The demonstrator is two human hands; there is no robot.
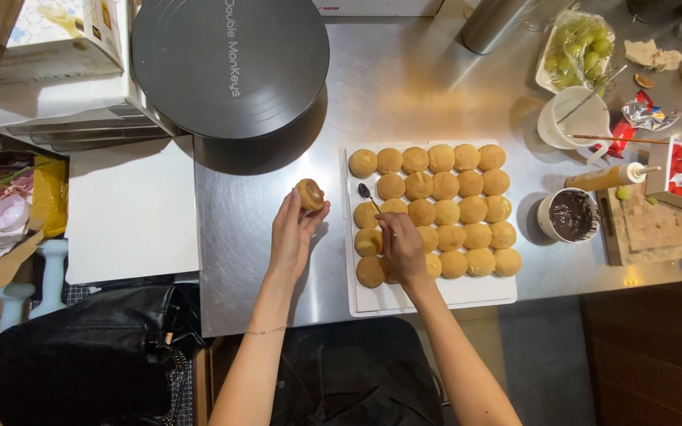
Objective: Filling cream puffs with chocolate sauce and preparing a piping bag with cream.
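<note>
1. Bare counter [234, 237] lay open along its left edge, beside the white tray [475, 293].
2. Black turntable [230, 67] blocked the far-left corner.
3. Chocolate cup [568, 214] and cutting board [657, 229] crowded the right edge.

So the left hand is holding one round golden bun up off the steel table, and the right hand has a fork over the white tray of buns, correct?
Not quite: the head view shows the right hand holding a small dark spoon, not a fork, over the white tray of round golden buns. The rest holds: the left hand holds one round golden bun above the steel table.
</note>
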